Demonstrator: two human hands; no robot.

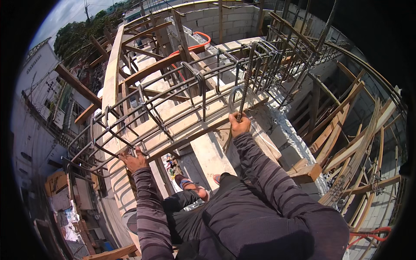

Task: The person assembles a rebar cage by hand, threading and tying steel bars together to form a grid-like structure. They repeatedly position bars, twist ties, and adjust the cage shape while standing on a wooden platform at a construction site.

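A long cage of steel rebar [162, 123] with square stirrups lies across the timber formwork in front of me. My left hand [133, 160] is closed around a bar at the cage's near left end. My right hand [239, 125] grips an upright ribbed rebar rod [246, 82] near its lower end, beside the cage's near side. A loop of thin tie wire [232, 99] hangs just above the right hand. Below the cage runs a pale formwork board [173, 138], between my two hands.
My sandalled feet [195, 189] are near a plank [211, 151] spanning a gap. A rough block wall edge [299, 138] runs along the right, with a pile of loose timber [346, 117] beyond. Far below on the left are lower roofs. An orange hose [201, 38] lies at the back.
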